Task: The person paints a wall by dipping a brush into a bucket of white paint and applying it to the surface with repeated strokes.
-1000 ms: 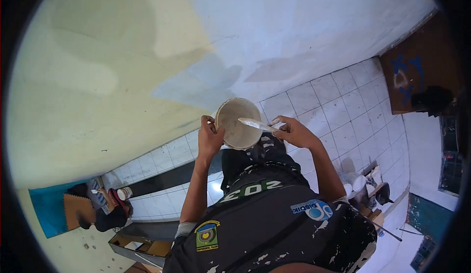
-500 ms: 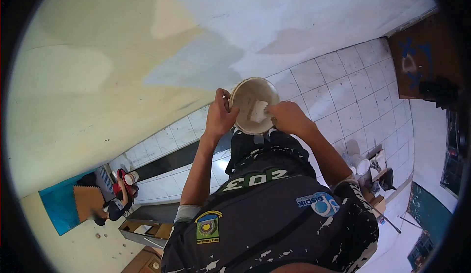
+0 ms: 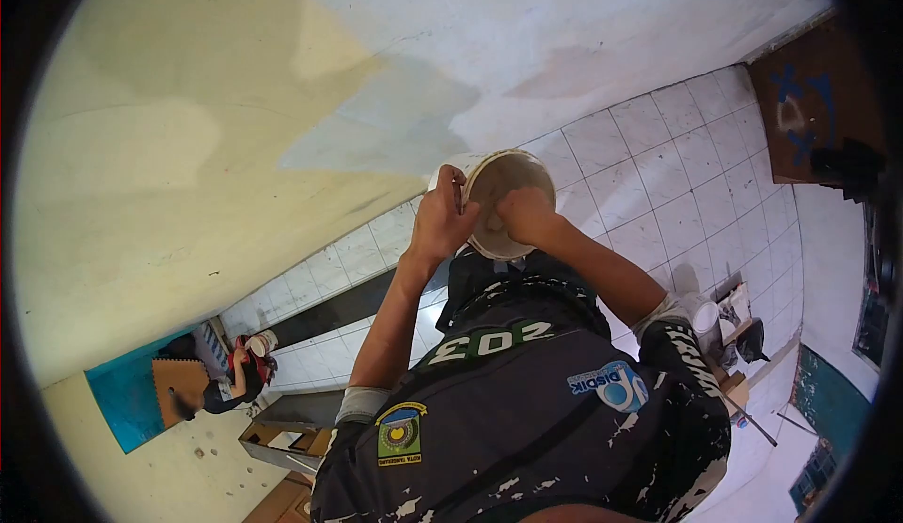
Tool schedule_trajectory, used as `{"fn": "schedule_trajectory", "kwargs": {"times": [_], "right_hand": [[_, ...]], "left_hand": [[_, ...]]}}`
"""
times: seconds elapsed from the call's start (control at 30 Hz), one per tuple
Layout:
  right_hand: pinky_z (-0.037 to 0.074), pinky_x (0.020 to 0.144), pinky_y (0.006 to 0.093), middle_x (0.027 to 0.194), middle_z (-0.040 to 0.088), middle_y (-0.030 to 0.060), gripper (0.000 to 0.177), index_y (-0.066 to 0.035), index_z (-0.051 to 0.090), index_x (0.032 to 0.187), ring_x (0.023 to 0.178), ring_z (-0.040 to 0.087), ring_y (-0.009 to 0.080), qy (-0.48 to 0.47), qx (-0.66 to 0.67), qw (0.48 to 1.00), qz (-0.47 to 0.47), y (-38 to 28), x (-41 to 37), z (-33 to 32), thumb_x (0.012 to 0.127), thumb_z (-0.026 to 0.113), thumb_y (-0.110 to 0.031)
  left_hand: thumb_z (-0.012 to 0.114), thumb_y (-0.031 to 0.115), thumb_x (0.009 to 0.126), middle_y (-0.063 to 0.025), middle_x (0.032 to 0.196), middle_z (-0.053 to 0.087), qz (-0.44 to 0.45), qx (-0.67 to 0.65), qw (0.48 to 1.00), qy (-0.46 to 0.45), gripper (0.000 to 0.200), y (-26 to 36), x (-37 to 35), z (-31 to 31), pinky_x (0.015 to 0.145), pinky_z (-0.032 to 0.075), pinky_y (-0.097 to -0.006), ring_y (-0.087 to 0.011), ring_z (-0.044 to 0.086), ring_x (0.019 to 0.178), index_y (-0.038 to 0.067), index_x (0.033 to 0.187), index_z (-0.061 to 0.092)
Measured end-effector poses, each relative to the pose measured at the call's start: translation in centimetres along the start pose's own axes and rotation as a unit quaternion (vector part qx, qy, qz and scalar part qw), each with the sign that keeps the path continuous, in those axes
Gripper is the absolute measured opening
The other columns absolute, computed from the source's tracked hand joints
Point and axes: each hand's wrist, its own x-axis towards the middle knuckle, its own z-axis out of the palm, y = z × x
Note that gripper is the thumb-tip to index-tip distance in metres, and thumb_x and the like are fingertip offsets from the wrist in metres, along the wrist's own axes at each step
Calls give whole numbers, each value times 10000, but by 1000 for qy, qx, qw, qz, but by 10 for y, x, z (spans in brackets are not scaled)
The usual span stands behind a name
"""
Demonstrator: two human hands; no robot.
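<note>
In the head view, my left hand (image 3: 440, 220) grips the near-left side of a whitish plastic bucket (image 3: 508, 170), its fingers wrapped around the wall. The bucket is tilted so that its mouth faces me, and its inside is stained greyish beige. My right hand (image 3: 527, 214) reaches into the mouth with its fingers curled. Whatever those fingers hold is mostly hidden behind the hand and in the bucket's shade. The bucket is held in front of my legs, close to the wall (image 3: 376, 81).
Pale paint covers part of the yellowish wall. White floor tiles (image 3: 649, 156) run below it, with a dark strip (image 3: 348, 302). Another person (image 3: 240, 382) sits at the lower left near a small bucket (image 3: 263, 340). Containers (image 3: 698, 314) and clutter stand at right; a brown board (image 3: 814, 100) is at upper right.
My right hand has gone deeper into the bucket, covering the pale rectangular piece seen there before. The bucket and my left hand have shifted slightly right, and more of the bucket's outside shows.
</note>
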Motion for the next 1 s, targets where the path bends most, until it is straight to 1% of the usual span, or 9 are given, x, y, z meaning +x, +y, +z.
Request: {"fn": "schedule_trajectory", "kwargs": {"times": [0.07, 0.2, 0.27, 0.33, 0.5, 0.6, 0.67, 0.9, 1.0], "right_hand": [[592, 716, 432, 845, 744, 130, 144, -94, 770, 845, 845, 742, 313, -44, -13, 999, 25, 0, 2, 0, 713, 755, -149], [593, 707, 425, 854, 748, 128, 136, -108, 771, 851, 837, 747, 304, -32, -28, 999, 34, 7, 2, 10, 726, 745, -152], [596, 698, 431, 900, 751, 115, 197, -123, 789, 917, 862, 750, 302, -52, -33, 997, 37, 9, 1, 8, 843, 696, -280], [593, 683, 435, 879, 749, 109, 185, -122, 787, 901, 844, 750, 302, -23, -32, 999, 36, 15, -1, 18, 841, 683, -263], [588, 653, 439, 867, 745, 108, 172, -115, 780, 874, 818, 748, 295, 23, -6, 1000, 14, 18, -6, 10, 847, 654, -228], [589, 659, 434, 885, 745, 114, 160, -130, 783, 880, 830, 747, 287, 22, -31, 998, 50, 19, -4, 19, 840, 661, -226], [591, 700, 443, 906, 744, 131, 204, -64, 735, 949, 843, 743, 315, 8, -3, 997, 71, 21, -2, 21, 770, 703, -156], [585, 744, 463, 931, 743, 135, 222, -89, 737, 990, 871, 739, 319, 19, 11, 998, 58, 21, -11, 18, 786, 687, -160], [591, 740, 473, 916, 747, 145, 166, -92, 773, 918, 878, 744, 307, -9, 32, 997, 62, 26, -18, -3, 813, 686, -187]], "left_hand": [[676, 88, 818, -163, 639, 545, 8, -1, 1000, -5, 391, 1, 1, 2, 538, 433, -457, -360, 564, 549, 33, 1122, 436], [681, 104, 820, -158, 636, 534, -1, 5, 1000, -18, 394, 9, 6, 6, 540, 431, -458, -354, 563, 552, 32, 1122, 439], [681, 109, 821, -154, 635, 531, -5, 9, 1000, -27, 391, 12, 9, 11, 540, 430, -457, -351, 563, 551, 33, 1120, 441], [645, 60, 820, -121, 600, 497, 9, -13, 1000, -21, 365, 17, 12, 14, 516, 384, -403, -257, 470, 508, 32, 1129, 451], [650, 59, 820, -124, 605, 508, 18, -5, 1000, -24, 365, 18, 16, 18, 518, 388, -410, -266, 483, 515, 36, 1125, 450], [653, 62, 818, -124, 607, 510, 20, -5, 999, -29, 367, 20, 17, 20, 519, 390, -412, -270, 485, 517, 39, 1121, 448], [654, 63, 817, -124, 608, 511, 26, -1, 999, -26, 367, 20, 20, 20, 520, 392, -412, -271, 485, 517, 40, 1120, 448], [662, 75, 817, -110, 601, 497, 22, 0, 999, -29, 376, 20, 20, 22, 519, 396, -408, -256, 487, 518, 34, 1126, 453], [670, 77, 815, -102, 598, 496, 30, 11, 999, -21, 382, 13, 23, 20, 510, 397, -398, -231, 498, 510, 32, 1127, 452]]}}
